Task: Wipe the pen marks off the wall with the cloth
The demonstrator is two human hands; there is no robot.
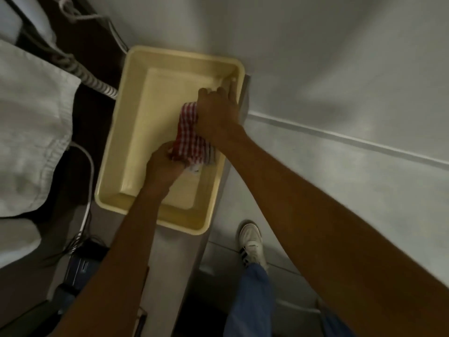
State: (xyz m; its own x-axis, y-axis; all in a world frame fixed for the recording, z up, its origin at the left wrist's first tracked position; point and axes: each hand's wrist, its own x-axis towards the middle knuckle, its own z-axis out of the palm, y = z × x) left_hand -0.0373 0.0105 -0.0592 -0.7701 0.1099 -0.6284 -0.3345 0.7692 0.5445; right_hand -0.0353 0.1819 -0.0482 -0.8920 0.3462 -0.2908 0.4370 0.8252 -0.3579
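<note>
Cloth, red-and-white checked, is bunched between our two hands above a pale yellow tub. Our left hand clenches the near end of the cloth, and our right hand grips the far end, its knuckles close to the tub's right wall. Both bare forearms reach in from the bottom of the view. The tub sits on a narrow grey desk, pushed up against a pale wall that fills the right and top of the view. No pen marks can be made out on the wall in this blurred view. To the left we see a white sheet, a coiled cord and dark cables. At lower right, a white shoe and a blue trouser leg stand on the tiled floor.
</note>
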